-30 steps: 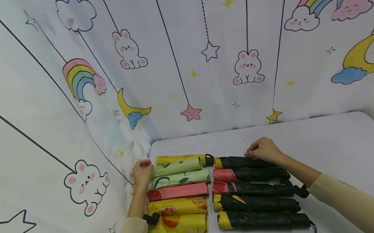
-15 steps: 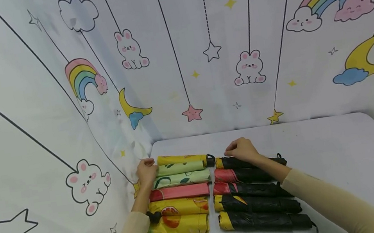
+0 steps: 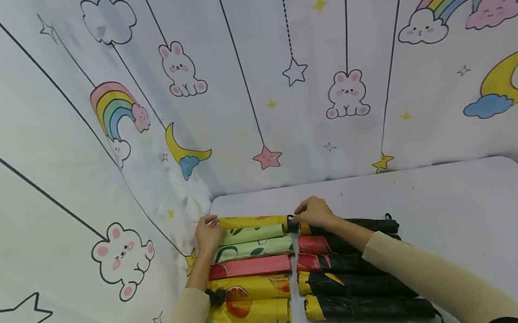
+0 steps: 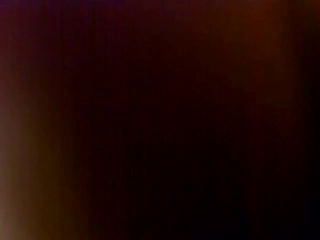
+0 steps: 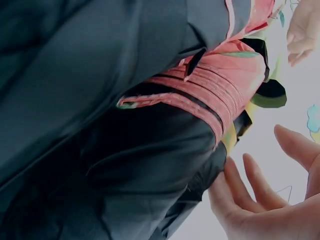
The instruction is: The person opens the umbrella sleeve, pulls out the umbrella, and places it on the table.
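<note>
In the head view, two columns of what look like folded umbrellas lie side by side. The left column has a yellow fruit-print umbrella [image 3: 257, 220] at the back, then green umbrellas [image 3: 254, 233], a pink one [image 3: 253, 266] and yellow orange-print ones [image 3: 247, 316]. Black umbrellas [image 3: 371, 307] with yellow or pink ends form the right column. My left hand [image 3: 208, 235] is at the left end of the back yellow umbrella. At its dark right end is my right hand [image 3: 315, 213]; the right wrist view shows its fingers [image 5: 262, 187] loosely bent, thumb apart. The left wrist view is dark.
The white table [image 3: 449, 224] extends to the right of the black umbrellas. A white cloth wall [image 3: 247, 75] printed with rabbits, stars and rainbows rises behind and at the left. A dark strap [image 3: 439, 318] hangs from the front black umbrella.
My right hand has moved left, from above the back black umbrella to the right end of the back yellow one. My left hand has shifted slightly right and toward the back.
</note>
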The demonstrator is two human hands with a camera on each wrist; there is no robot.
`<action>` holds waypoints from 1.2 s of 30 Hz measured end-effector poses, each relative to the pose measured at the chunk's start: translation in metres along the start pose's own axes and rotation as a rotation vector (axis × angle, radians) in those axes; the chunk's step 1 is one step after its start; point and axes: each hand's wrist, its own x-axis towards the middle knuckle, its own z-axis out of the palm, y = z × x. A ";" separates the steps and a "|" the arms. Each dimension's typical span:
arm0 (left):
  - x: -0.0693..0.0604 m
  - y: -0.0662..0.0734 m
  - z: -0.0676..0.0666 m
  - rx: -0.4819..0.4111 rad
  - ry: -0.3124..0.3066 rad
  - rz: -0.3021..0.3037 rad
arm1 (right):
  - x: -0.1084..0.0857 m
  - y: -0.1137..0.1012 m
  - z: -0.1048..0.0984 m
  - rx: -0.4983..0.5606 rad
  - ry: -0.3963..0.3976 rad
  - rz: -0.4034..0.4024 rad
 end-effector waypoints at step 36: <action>0.008 -0.009 0.009 -0.034 0.103 -0.018 | 0.020 0.009 0.015 -0.132 -0.148 0.003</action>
